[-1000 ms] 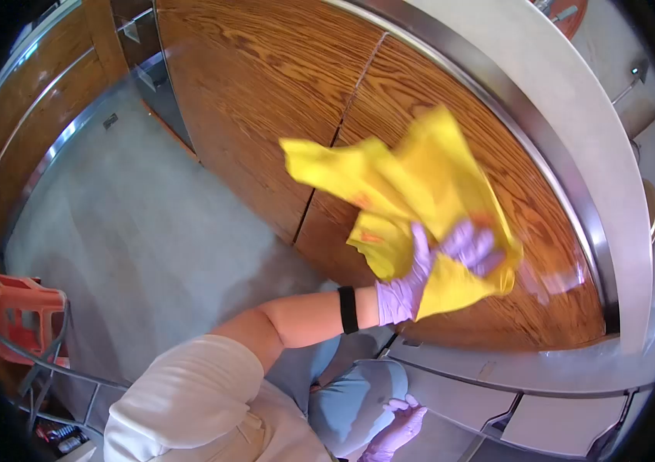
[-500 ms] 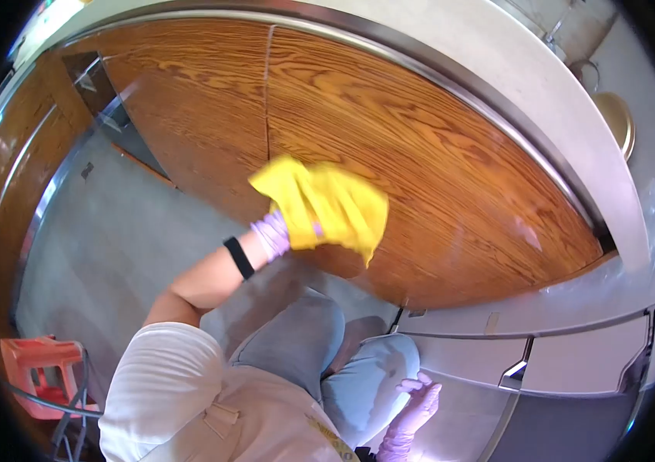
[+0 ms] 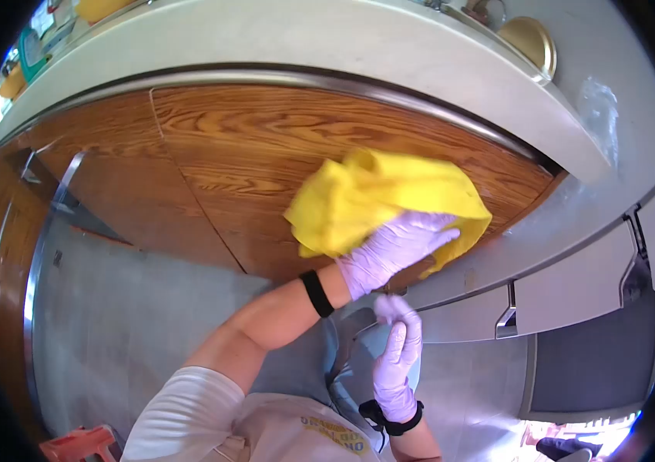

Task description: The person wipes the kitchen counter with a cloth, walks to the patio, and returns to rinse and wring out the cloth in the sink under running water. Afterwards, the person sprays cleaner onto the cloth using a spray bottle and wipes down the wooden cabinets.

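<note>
My left hand (image 3: 398, 248), in a thin purple glove with a black band above it, holds a bright yellow cloth (image 3: 358, 196). The cloth spreads out beyond the fingers, in front of the wood-grain cabinet door (image 3: 250, 154), and hides part of it. Lower down, in front of my knees, my right hand (image 3: 397, 350) wears a matching glove and a black wrist strap. Its fingers are loosely bent, with the thumb apart and nothing visible in them; the fingertips are blurred.
Above the doors runs a pale countertop (image 3: 281, 35) with a metal edge strip. A round gold lid (image 3: 530, 46) stands at the back right. Light grey drawers (image 3: 574, 277) line the right side. A red plastic stool (image 3: 77, 445) stands on the grey floor (image 3: 135, 331) at lower left.
My left hand has moved right across the door with the cloth, and more of the glove shows. My right hand has risen towards it. The view has shifted, showing more countertop.
</note>
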### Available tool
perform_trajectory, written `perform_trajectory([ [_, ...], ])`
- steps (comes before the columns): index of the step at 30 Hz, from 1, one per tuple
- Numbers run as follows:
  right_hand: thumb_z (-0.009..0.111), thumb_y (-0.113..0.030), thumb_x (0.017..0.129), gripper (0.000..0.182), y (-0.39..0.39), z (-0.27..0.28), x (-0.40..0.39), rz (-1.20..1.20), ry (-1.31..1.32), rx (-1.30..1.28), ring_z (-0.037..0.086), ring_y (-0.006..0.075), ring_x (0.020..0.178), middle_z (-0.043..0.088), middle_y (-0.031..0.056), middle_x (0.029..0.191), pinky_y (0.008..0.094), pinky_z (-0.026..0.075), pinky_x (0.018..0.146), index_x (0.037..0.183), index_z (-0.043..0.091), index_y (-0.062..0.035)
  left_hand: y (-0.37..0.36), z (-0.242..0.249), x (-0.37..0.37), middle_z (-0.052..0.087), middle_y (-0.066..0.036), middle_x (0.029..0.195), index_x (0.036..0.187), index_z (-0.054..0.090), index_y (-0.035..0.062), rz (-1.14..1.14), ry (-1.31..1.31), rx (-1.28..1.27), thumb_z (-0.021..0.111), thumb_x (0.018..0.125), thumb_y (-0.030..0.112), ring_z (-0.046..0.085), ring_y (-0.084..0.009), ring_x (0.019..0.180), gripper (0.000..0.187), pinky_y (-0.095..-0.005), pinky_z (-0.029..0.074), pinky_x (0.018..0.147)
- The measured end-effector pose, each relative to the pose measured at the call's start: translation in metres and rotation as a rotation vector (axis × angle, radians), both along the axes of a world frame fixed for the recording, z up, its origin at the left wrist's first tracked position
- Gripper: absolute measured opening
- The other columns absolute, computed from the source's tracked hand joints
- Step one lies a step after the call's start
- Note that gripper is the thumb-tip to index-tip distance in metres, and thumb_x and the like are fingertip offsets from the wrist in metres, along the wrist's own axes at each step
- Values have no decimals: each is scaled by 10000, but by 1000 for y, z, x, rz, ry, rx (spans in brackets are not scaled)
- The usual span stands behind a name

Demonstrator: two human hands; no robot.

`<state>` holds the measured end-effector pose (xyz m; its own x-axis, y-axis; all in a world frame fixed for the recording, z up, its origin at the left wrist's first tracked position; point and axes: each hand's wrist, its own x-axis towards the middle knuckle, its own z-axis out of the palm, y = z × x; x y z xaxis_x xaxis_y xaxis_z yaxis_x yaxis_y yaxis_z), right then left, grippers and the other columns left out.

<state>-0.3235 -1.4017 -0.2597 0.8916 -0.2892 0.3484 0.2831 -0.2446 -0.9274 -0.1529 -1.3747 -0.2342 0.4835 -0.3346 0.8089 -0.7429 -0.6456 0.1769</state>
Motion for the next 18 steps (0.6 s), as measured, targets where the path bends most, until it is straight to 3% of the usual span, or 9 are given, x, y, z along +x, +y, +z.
perform_trajectory([
  [3, 398, -319, 954, 506, -1, 14, 28, -269, -264, -237, 390, 263, 1194, 376, 175, 1330, 385, 335, 978, 1317, 342, 29, -7, -11, -16, 571, -103, 1125, 1166, 560, 123, -597, 680, -317, 588, 840, 332, 563, -302, 959, 388, -365, 434, 835],
  [4, 395, -319, 955, 521, -2, 11, 38, -297, -273, -135, 368, 263, 1215, 340, 169, 1354, 382, 321, 995, 1337, 309, 24, 27, -1, -17, 546, -131, 1179, 1233, 513, 115, -677, 437, -301, 607, 831, 323, 537, -321, 1036, 462, -414, 419, 897],
  [6, 395, -314, 955, 547, 2, 11, 54, -269, -262, 130, 317, 270, 1262, 288, 158, 1390, 380, 277, 1036, 1370, 254, 14, 45, -10, -22, 521, -124, 1231, 1258, 488, 113, -510, 249, -183, 613, 817, 297, 500, -340, 1105, 494, -447, 382, 957],
  [7, 397, -309, 956, 557, 6, 13, 62, -207, -242, 288, 289, 276, 1287, 272, 153, 1402, 380, 247, 1060, 1383, 231, 8, 52, 13, -18, 503, -117, 1260, 1265, 482, 115, -355, 2, 132, 638, 778, 279, 454, -353, 1165, 538, -481, 340, 990],
  [9, 415, -221, 948, 505, 9, 2, 91, -121, -160, 556, 200, 299, 1343, 232, 168, 1440, 391, 117, 1111, 1371, 262, 9, 79, 24, -25, 520, -121, 1236, 1210, 532, 128, -422, 112, 153, 638, 760, 225, 463, -356, 1162, 473, -486, 337, 992],
  [11, 499, -229, 886, 547, 4, -13, 116, -245, -348, -221, 157, 378, 1352, 203, 200, 1450, 477, 45, 1111, 1338, 316, 19, 90, 20, -23, 574, -117, 1158, 1131, 588, 112, -429, 107, 162, 627, 759, 143, 489, -336, 1141, 375, -466, 359, 977],
  [12, 543, -254, 835, 590, 1, 10, 122, -260, -392, -388, 134, 429, 1339, 213, 223, 1434, 544, 15, 1087, 1317, 342, 21, 98, 46, -29, 578, -130, 1149, 1108, 596, 82, -462, 222, 84, 625, 754, 90, 507, -335, 1121, 356, -446, 395, 946],
  [14, 619, -338, 702, 711, -4, 66, 133, -354, -391, -661, 94, 538, 1296, 250, 281, 1381, 699, -38, 998, 1269, 385, 21, 122, 36, -29, 543, -177, 1195, 1197, 517, 16, -498, 210, -2, 590, 771, 70, 524, -355, 1102, 435, -438, 408, 929],
  [18, 538, -266, 781, 658, -33, 119, 162, -722, -231, -722, 37, 483, 1345, 155, 251, 1460, 614, -10, 1064, 1348, 334, -1, 127, 94, -56, 417, -259, 1331, 1273, 444, -47, -549, 299, 7, 455, 819, 57, 401, -409, 1245, 466, -422, 320, 1042],
])
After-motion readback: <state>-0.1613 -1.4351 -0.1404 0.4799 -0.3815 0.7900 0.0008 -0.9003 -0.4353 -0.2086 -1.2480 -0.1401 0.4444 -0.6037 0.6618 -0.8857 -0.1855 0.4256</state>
